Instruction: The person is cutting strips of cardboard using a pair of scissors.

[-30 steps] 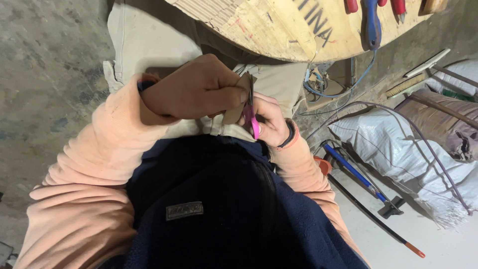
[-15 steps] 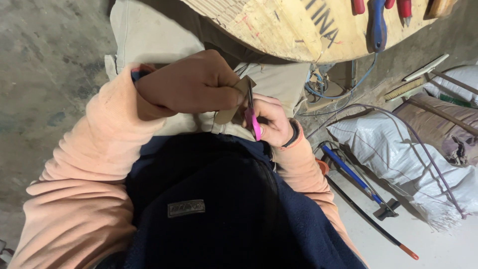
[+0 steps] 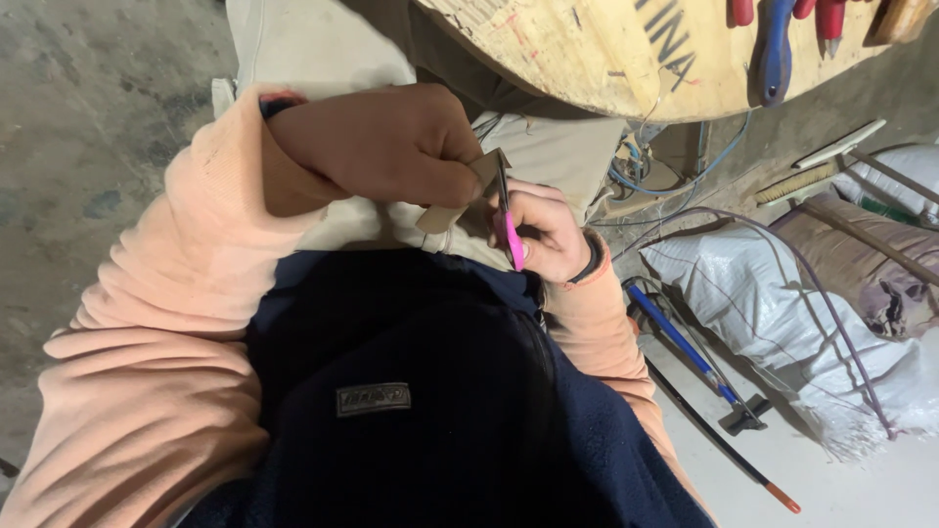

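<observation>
my left hand [image 3: 377,147] is curled in a closed grip on a small piece of tan card [image 3: 460,196], pinching it at its upper edge so it hangs in front of my lap, above the light trousers [image 3: 323,44]. my right hand [image 3: 543,230] sits just beside it, fingers wrapped in a closed grip around a pink-handled cutter [image 3: 509,230]; its thin dark blade runs up along the edge of the card and touches it. both hands are close together over my dark blue vest [image 3: 411,391], with peach sleeves [image 3: 186,293] on both arms. ahead of me is the rim of a round wooden spool [image 3: 587,54] with red and blue tool handles lying on it. to my right on the floor lie a white woven sack [image 3: 773,293], a blue-handled tool [image 3: 685,347] and a tangle of blue wire [image 3: 655,181].
</observation>
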